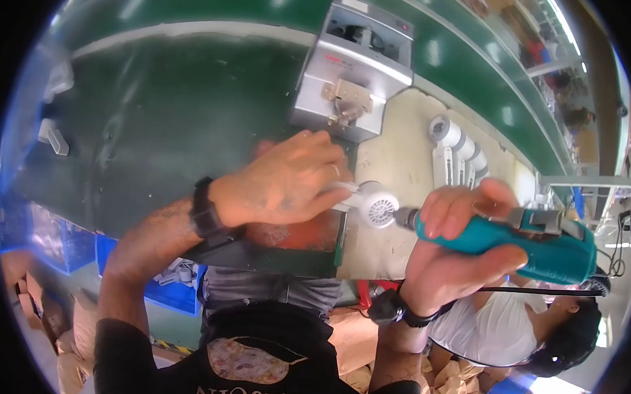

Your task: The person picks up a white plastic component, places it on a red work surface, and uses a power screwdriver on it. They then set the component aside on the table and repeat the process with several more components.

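Observation:
My left hand is closed around the handle of a small white device, which looks like a hair dryer. Its round grille faces right. A teal electric screwdriver lies sideways in my right hand, fingers wrapped over its body. The screwdriver's tip points left and meets the edge of the grille, or comes very near it; whether a screw sits there is too small to tell. Beneath my left hand, a reddish-brown patch shows on the bench.
A grey metal machine stands at the back, beyond my left hand. Several similar white devices line up at the back right. A white part lies far left on the green bench. Another person sits at the lower right.

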The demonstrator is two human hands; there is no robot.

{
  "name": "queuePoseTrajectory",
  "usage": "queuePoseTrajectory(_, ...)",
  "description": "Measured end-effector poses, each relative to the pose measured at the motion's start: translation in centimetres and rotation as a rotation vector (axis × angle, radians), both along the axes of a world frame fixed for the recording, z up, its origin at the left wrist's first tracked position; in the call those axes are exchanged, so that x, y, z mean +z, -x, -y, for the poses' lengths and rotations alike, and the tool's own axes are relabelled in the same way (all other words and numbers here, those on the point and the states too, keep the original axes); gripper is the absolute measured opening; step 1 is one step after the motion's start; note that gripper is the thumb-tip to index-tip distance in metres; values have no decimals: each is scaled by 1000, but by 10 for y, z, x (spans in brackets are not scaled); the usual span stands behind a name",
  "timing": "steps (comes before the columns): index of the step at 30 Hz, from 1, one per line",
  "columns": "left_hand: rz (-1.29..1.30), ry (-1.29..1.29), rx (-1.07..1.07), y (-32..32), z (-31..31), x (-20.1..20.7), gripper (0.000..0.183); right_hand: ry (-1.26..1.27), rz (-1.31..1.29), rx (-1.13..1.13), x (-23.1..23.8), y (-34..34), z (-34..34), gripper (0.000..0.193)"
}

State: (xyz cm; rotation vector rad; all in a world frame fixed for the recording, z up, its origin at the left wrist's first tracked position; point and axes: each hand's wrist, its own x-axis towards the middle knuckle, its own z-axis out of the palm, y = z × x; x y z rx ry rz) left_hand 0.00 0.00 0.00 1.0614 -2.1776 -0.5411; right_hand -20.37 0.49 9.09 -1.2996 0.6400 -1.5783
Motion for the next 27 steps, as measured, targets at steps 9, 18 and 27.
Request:
queuePoseTrajectory(9,57,158,131,-15,-8,-1,40,115,-240,-104,-4,-86,84,61)
queuePoseTrajectory(18,-20,193,124,-17,-5,-9,44,92,-228,15,-32,-94,94,45)
queuePoseTrajectory(27,-8,170,173,-18,-7,-7,43,-13,-143,58,-21,-71,52,54)
